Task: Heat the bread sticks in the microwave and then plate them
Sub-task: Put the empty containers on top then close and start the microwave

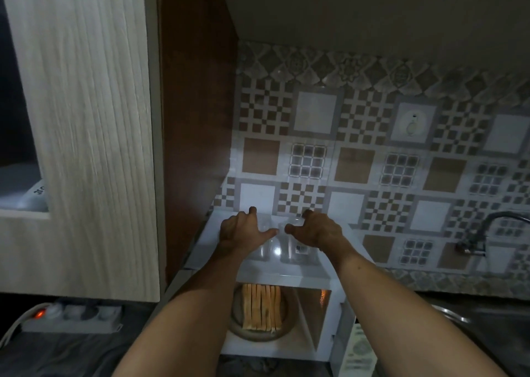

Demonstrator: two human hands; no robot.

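Patterned tiles are seen behind the microwave [275, 264]. Both grips, left [243, 230] and right [315, 229], are spread on a clear box [286, 247] on top. Bread sticks [261, 306] lie below, inside, pointing front to back.

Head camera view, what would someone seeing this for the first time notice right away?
First, the two bare hands, left hand and right hand, reaching over clear containers on top of the white microwave. Just below, the lit oven cavity stands open, with a row of bread sticks on the round turntable. Behind it all, the busy patterned wall tiles fill the right half.
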